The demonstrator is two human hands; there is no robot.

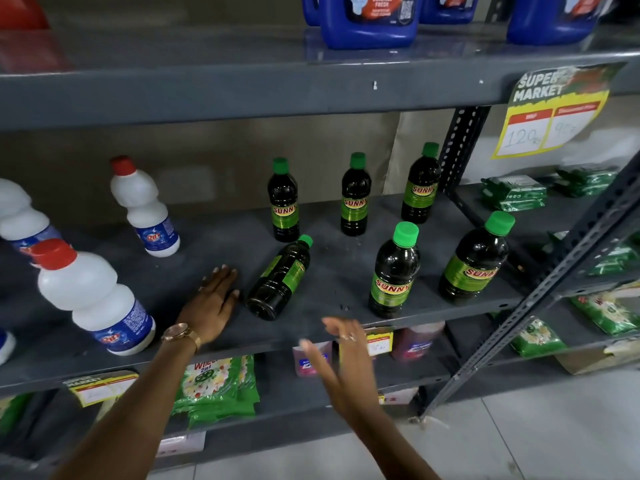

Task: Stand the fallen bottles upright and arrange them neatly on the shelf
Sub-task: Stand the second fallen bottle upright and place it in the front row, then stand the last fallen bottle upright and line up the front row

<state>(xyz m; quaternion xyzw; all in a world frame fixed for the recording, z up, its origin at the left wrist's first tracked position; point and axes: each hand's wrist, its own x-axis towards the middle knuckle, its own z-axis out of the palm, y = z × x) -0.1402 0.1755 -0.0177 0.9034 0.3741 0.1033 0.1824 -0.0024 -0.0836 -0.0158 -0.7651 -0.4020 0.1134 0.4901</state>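
On grey shelf (194, 268), near middle: one fallen bottle (279, 279) lying on its side, green cap pointing far-right, base toward near edge. Just left of it, left hand (215, 299) flat on bare shelf, fingers spread, gripping nothing. Right hand (341, 344) open, empty, hovering past near edge. Five upright bottles: far row (283, 202), (354, 197), (420, 185); nearer right (394, 271), (476, 261). White bottles (143, 206) left. Open room between.

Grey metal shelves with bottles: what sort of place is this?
Most likely a supermarket aisle: a yellow "Super Market" price tag hangs on grey metal shelving stocked with identical green-capped dark bottles and blue detergent jugs.
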